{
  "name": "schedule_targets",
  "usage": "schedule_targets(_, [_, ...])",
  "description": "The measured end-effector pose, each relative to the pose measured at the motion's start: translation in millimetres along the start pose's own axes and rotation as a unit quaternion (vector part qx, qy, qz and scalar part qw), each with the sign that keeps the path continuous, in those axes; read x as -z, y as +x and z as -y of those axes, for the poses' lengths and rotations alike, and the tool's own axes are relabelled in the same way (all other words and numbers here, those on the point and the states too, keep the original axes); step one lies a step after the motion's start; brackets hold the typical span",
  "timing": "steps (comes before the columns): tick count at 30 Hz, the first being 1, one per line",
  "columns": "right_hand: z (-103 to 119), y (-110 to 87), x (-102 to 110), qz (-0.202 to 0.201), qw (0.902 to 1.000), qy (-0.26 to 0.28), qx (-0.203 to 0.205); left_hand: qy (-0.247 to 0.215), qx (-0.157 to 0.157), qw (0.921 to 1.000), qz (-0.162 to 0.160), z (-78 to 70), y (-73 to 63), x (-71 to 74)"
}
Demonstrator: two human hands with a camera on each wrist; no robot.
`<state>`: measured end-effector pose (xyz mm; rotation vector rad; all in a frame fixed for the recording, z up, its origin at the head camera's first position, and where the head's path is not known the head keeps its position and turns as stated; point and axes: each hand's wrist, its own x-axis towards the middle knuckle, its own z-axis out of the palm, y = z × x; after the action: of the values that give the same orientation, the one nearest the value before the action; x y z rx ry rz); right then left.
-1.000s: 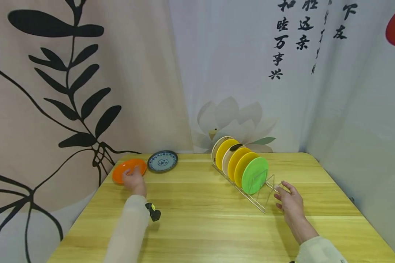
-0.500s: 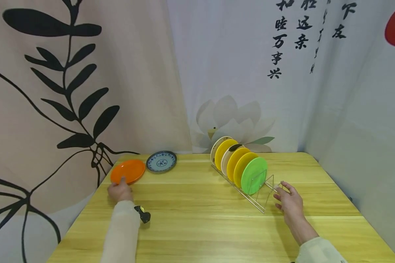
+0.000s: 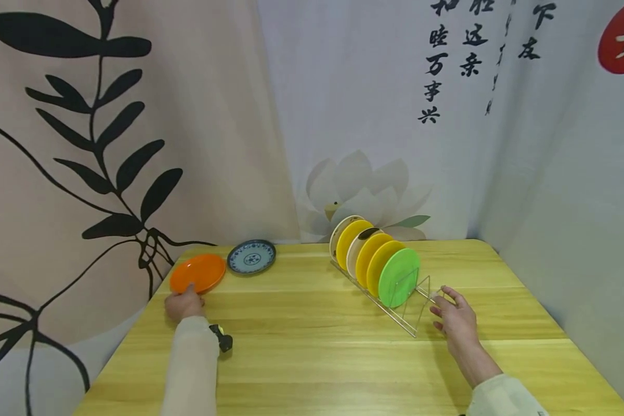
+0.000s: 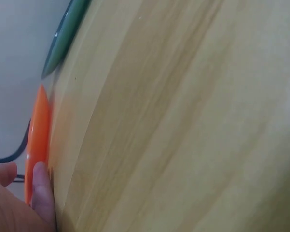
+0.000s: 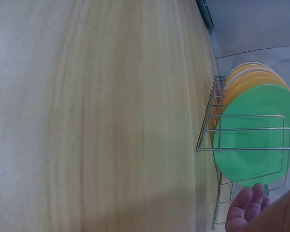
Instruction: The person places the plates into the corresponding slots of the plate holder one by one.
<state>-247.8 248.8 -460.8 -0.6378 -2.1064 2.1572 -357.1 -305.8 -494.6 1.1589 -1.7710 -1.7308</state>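
At the table's left edge lies an orange plate [image 3: 200,270]. My left hand [image 3: 184,304] pinches its near rim, thumb on top; the fingers beneath are mostly hidden. In the left wrist view the hand [image 4: 19,208] meets the rim of the orange plate [image 4: 37,135]. A wire plate rack [image 3: 407,329] stands right of centre, with a green plate [image 3: 399,277] at the front and several yellow [image 3: 385,257] and white plates upright behind it. My right hand [image 3: 457,320] holds the rack's near right end, its fingers partly hidden in the right wrist view.
A blue patterned plate [image 3: 252,257] lies flat near the back edge, just right of the orange one. Bare wood [image 3: 291,323] lies between my hands. A printed curtain [image 3: 229,115] hangs behind the table and along its right side.
My left hand has moved from above the orange plate down to its near rim and now pinches it. My right hand has stayed at the rack. The head view has shifted slightly.
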Motion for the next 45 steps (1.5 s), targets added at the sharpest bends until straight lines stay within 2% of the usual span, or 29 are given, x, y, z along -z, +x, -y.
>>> schedule_targets(5, [0.1, -0.6, -0.8, 0.003, 1.0000, 0.000, 0.003, 0.008, 0.007, 0.9999, -0.002, -0.2, 2.0, 0.7])
schedule_targets(14, [-0.9, 0.7, -0.5, 0.002, 1.0000, -0.003, 0.004, 0.007, 0.016, 0.9997, 0.015, -1.0, 6.8, 0.8])
schedule_targets(23, [-0.8, 0.5, -1.7, 0.004, 1.0000, -0.004, 0.006, 0.018, 0.024, 0.9995, 0.012, -1.5, 9.5, 2.1])
schedule_targets(27, [-0.6, -0.1, -1.5, 0.005, 1.0000, -0.004, 0.006, 0.001, 0.028, 0.9996, 0.008, -1.6, 11.4, 1.7])
schedule_targets(32, [-0.5, -0.4, -0.9, 0.005, 1.0000, -0.004, 0.007, -0.063, 0.039, 0.9970, 0.020, -4.0, 13.5, 4.1])
schedule_targets(35, [-0.5, -0.4, -0.5, 0.004, 1.0000, -0.002, 0.008, -0.089, 0.029, 0.9948, 0.040, -6.9, 14.9, 7.2])
schedule_targets(39, [-0.9, -0.1, -0.6, 0.002, 1.0000, -0.004, 0.006, -0.105, 0.000, 0.9926, 0.061, -10.2, 18.3, 11.5])
schedule_targets(45, [-1.5, -0.1, -0.9, 0.006, 1.0000, -0.002, 0.006, -0.110, -0.026, 0.9906, 0.077, -18.1, 9.6, 20.9])
